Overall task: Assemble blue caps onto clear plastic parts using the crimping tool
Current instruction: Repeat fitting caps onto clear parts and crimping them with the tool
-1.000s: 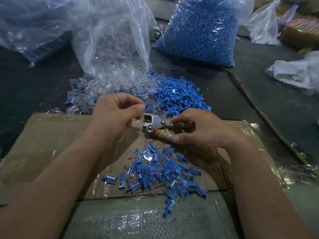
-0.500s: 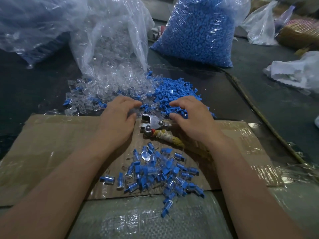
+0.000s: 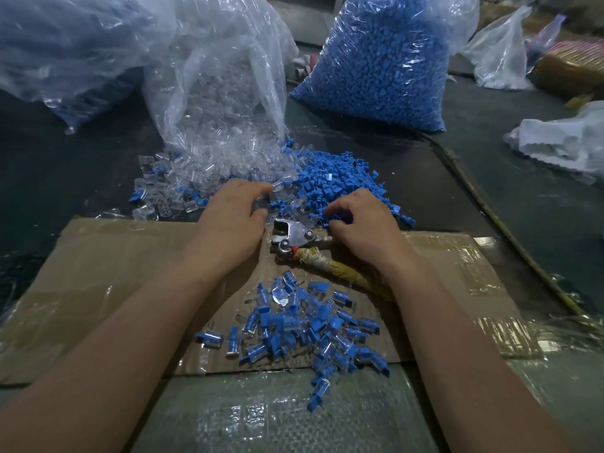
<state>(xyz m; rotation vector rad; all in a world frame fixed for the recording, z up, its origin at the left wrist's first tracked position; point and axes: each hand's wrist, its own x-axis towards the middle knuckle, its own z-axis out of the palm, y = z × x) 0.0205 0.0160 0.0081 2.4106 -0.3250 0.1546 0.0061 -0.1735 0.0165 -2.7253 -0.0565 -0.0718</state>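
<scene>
1. Your left hand (image 3: 230, 220) reached into the glassy clear plastic parts (image 3: 183, 194), fingers curled; whether they held one, I couldn't tell.
2. Your right hand (image 3: 362, 225) clawed into the loose, ridged blue caps (image 3: 340, 181), fingertips buried, grip unclear.
3. The metal crimping tool (image 3: 294, 237) lay between your hands on taped cardboard (image 3: 108, 273), its rag-wrapped handle running under your right wrist.
4. Finished capped pieces (image 3: 304, 325) were heaped nearer you.
5. Crinkled bags sat behind on a dark table (image 3: 490, 165).
</scene>
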